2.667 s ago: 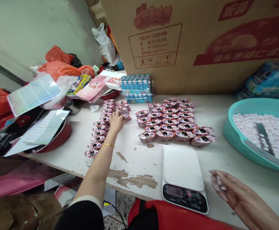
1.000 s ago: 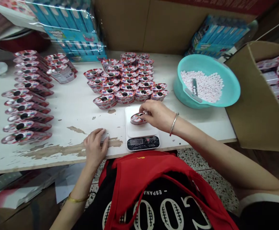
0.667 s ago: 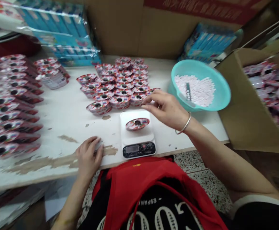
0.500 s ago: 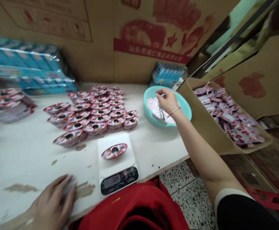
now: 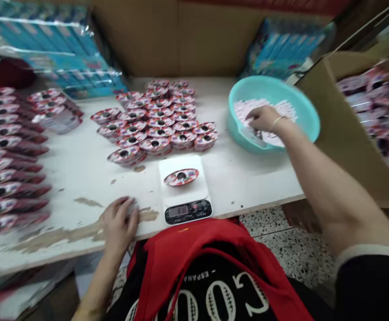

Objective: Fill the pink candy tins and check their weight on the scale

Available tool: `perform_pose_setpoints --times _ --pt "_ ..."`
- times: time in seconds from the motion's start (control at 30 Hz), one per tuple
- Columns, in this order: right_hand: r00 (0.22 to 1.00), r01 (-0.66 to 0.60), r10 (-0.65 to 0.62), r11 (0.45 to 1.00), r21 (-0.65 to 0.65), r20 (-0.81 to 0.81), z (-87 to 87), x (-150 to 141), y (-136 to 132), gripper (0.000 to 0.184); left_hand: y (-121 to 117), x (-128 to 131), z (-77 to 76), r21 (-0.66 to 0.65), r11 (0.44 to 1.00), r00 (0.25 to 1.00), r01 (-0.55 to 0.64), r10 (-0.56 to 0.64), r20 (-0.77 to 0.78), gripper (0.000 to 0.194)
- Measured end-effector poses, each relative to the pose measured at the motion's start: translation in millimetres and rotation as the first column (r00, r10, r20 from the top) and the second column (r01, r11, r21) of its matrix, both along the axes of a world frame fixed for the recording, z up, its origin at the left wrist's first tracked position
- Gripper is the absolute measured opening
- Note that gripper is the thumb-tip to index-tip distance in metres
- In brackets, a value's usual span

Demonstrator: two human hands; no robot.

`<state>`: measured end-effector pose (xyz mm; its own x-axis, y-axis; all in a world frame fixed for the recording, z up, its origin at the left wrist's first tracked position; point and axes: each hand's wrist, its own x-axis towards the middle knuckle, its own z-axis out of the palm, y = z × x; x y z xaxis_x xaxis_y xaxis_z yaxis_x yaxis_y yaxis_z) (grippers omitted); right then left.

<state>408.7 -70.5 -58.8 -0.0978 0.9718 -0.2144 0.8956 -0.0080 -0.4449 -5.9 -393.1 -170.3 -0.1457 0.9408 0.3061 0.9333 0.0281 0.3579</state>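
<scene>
My right hand (image 5: 264,119) is inside a turquoise bowl (image 5: 309,109), its fingers curled down at the small pale pink pieces (image 5: 286,108). A greyish tool (image 5: 252,135) lies against the bowl's near-left wall, under those fingers; what they pinch is hidden. Near the table's front edge rests my left hand (image 5: 119,223), fingers bent around something small and greyish that I cannot make out. Between the hands stands a white digital scale (image 5: 199,189), bearing one upright pink-and-red pouch (image 5: 181,177) with a dark round opening on top. Its display is lit but blurred.
Behind the scale stand rows of similar pouches (image 5: 161,122), with more (image 5: 5,169) lined up on the left. Blue shrink-wrapped packs (image 5: 63,49) and another blue pack (image 5: 281,49) sit at the back. A carton (image 5: 354,133) of pouches (image 5: 381,111) is at the right.
My right hand has gone from above the bowl's tool down among the pink pieces. The view has shifted, showing more pouches on the left. My left hand stays at the table edge.
</scene>
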Motion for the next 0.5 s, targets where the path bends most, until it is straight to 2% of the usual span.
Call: perform_pose_setpoints --times 0.13,0.23,0.3,0.37,0.43,0.5 --pt "0.978 0.182 -0.176 0.982 0.053 -0.109 -0.6 15 -13 0.017 -3 3 0.4 -0.019 0.999 0.999 -0.029 0.029 -0.019 0.026" --pt "0.925 0.23 -0.195 0.971 0.07 -0.326 20.3 -3 -40 0.009 -5 4 0.6 -0.02 1.0 1.0 -0.024 0.024 -0.009 0.027" --pt "0.849 0.17 -0.12 0.984 0.052 -0.514 40.3 -29 -65 0.006 -5 3 0.5 -0.019 1.0 1.0 -0.023 0.023 -0.004 0.027" --pt "0.689 0.018 -0.013 1.0 -0.002 -0.725 55.6 -62 -92 0.012 -5 3 0.3 -0.016 1.0 1.0 -0.022 0.021 -0.007 0.027" --pt "0.597 -0.144 0.073 0.989 -0.017 -0.799 59.5 -96 -117 0.013 -5 2 0.2 -0.009 1.0 1.0 -0.018 0.018 -0.013 0.027" --pt "0.552 -0.278 0.127 0.96 -0.039 -0.824 51.3 -125 -136 0.013 -5 2 0.0 -0.006 1.0 1.0 -0.017 0.017 -0.018 0.027"
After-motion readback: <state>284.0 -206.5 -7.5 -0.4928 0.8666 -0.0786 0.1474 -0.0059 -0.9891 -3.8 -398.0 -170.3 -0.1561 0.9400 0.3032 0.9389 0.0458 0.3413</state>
